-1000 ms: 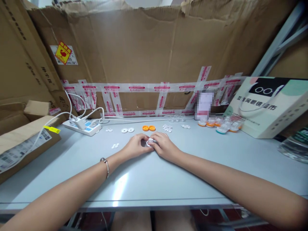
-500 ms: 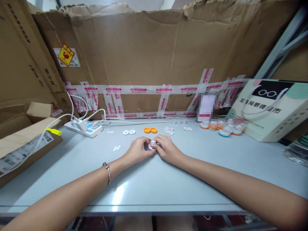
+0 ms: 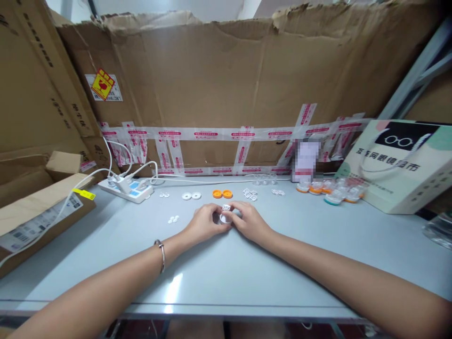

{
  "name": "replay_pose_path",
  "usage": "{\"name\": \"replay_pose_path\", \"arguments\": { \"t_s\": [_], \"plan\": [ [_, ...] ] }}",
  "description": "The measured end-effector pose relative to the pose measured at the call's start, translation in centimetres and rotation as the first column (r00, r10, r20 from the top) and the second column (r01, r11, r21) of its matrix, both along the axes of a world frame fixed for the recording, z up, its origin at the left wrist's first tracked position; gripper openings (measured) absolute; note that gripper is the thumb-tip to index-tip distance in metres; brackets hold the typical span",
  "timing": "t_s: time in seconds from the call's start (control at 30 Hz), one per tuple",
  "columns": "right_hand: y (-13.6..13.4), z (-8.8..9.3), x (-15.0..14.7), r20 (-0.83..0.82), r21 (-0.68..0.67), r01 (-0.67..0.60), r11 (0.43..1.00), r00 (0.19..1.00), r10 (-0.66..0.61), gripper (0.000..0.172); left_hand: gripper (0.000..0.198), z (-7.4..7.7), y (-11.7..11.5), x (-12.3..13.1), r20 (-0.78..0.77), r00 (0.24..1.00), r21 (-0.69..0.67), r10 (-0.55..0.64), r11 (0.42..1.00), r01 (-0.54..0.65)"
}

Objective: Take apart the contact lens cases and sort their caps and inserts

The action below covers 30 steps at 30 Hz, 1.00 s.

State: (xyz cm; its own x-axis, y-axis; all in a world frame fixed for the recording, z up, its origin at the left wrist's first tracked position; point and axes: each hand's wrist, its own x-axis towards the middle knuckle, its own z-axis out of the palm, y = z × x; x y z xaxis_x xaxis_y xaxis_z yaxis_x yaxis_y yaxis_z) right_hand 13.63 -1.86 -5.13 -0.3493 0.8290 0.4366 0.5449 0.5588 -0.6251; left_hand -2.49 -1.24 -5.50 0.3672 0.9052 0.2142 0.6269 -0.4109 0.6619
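Observation:
My left hand (image 3: 204, 223) and my right hand (image 3: 249, 220) meet at the middle of the grey table (image 3: 226, 263), fingers curled. Together they pinch a small white plastic case (image 3: 225, 214) with a round part, held just above the tabletop. Much of the case is hidden by my fingers. A metal bangle (image 3: 160, 254) sits on my left wrist. Beyond my hands lie an orange pair of round lids (image 3: 222, 193), a white pair of round lids (image 3: 191, 195) and small white clips (image 3: 250, 193).
A white power strip (image 3: 126, 188) with cables lies at the back left beside cardboard boxes (image 3: 31, 212). Finished orange and teal cases (image 3: 330, 189) cluster at the back right near a printed box (image 3: 402, 162). Taped cardboard (image 3: 226, 94) walls the back. A small white piece (image 3: 173, 219) lies left of my hands.
Both hands have stayed together on the white case and worked it with the fingers. The camera view has tipped slightly, so everything sits a little lower and further right in the picture.

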Motion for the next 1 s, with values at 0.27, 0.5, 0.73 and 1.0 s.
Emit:
{"name": "replay_pose_path", "arguments": {
  "t_s": [0.27, 0.5, 0.73, 1.0],
  "plan": [
    [-0.7, 2.1, 1.0, -0.444, -0.314, -0.131, 0.94, 0.896, -0.023, 0.018, 0.039, 0.6, -0.3, -0.3, -0.028, 0.997, 0.054, -0.074, 0.996, 0.076],
    [-2.5, 3.7, 0.8, -0.525, -0.38, -0.172, 0.909, 0.849, -0.059, 0.02, 0.032, 3.8, -2.4, -0.1, 0.337, 0.937, 0.142, -0.089, 0.989, 0.043],
    [-3.0, 3.5, 1.0, -0.364, -0.116, -0.011, 0.993, 0.931, -0.033, 0.009, 0.019, 3.7, -3.7, 1.1, 0.591, 0.803, -0.123, 0.079, 0.992, -0.007],
    [-2.7, 2.9, 1.2, -0.151, 0.19, -0.043, 0.981, 0.986, 0.073, 0.009, 0.017, 3.9, -3.9, 1.3, 0.615, 0.784, -0.156, 0.086, 0.988, 0.014]
  ]
}}
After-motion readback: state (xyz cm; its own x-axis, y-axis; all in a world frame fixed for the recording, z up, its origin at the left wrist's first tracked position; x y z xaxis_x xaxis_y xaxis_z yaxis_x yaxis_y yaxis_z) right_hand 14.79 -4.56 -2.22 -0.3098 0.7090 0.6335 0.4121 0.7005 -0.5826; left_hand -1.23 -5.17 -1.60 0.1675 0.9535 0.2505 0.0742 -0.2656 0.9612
